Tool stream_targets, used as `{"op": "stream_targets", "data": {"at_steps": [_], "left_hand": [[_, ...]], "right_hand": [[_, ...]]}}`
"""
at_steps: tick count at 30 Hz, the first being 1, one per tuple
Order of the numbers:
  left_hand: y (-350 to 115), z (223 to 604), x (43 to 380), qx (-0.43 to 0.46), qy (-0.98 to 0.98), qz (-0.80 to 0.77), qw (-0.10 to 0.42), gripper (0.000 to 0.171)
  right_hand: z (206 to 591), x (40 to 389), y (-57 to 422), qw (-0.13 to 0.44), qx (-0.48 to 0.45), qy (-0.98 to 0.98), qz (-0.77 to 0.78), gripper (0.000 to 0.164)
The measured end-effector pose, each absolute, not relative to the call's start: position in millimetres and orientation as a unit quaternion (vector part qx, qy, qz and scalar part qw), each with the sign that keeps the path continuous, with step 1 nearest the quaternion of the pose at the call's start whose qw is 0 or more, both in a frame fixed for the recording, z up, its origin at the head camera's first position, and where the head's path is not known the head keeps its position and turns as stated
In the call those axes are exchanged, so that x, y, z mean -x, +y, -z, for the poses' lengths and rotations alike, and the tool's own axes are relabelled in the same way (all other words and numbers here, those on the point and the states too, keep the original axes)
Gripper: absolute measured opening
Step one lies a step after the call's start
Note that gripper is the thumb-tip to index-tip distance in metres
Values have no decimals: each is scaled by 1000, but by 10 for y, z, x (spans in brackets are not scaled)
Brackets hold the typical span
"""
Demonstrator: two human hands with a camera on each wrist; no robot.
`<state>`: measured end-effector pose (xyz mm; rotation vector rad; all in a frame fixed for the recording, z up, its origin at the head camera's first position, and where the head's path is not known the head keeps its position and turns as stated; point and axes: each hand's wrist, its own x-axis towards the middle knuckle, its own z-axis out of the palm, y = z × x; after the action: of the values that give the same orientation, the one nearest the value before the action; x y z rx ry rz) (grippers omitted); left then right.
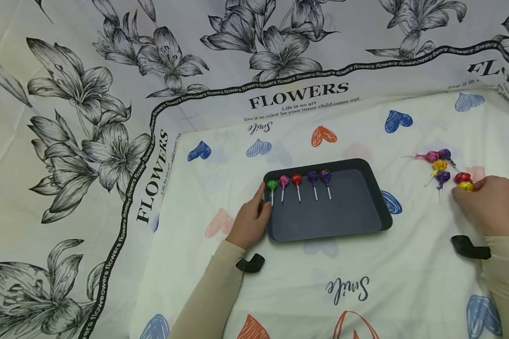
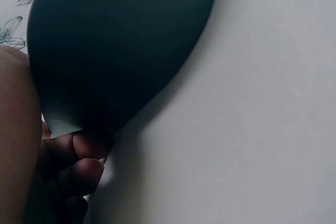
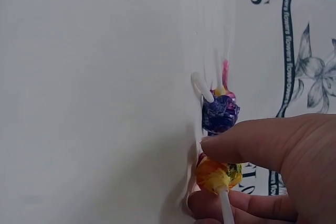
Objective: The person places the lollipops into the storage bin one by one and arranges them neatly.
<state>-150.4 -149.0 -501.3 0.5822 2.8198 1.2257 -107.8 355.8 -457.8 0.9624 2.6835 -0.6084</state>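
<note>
My left hand [image 1: 249,219] grips the left end of a dark grey tray [image 1: 326,219]; the left wrist view shows its fingers [image 2: 86,174] curled at the tray's underside. Along the tray's far side lie a green lollipop [image 1: 272,184], a pink one [image 1: 284,180], a red one [image 1: 296,179] and two purple ones, sticks toward me. Off to the right, my right hand [image 1: 500,205] pinches a yellow lollipop [image 3: 211,177] between thumb and fingers, its white stick pointing down in the right wrist view. A red lollipop [image 1: 463,177] lies right beside that hand.
Left of the right hand is a loose cluster: a pink lollipop [image 1: 431,157], another yellow one [image 1: 439,165] and two purple ones, one of them nearest me [image 1: 443,177]. A white cloth [image 1: 288,301] printed with hearts lies beneath everything, over a flower-patterned sheet [image 1: 212,110].
</note>
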Motion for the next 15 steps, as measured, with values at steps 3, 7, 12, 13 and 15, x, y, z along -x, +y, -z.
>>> {"op": "stream_targets", "data": {"at_steps": [3,7,12,13,15], "left_hand": [[-1490,5024,1509,-188,900,-392,6,62],[-1488,5030,1512,-186,900,-395,7,62],[-1485,5031,1515,-184,900,-395,7,62],[-1486,5030,1518,-184,900,-394,7,61],[-1488,5024,1523,-184,901,-393,7,61]], "right_hand": [[4570,1078,3536,106,-326,915,214,61],[4553,1075,3493,89,-316,920,214,62],[4578,1092,3487,76,-304,927,208,63],[4584,1098,3487,72,-301,928,208,63],[4587,1114,3478,61,-292,933,201,63]]}}
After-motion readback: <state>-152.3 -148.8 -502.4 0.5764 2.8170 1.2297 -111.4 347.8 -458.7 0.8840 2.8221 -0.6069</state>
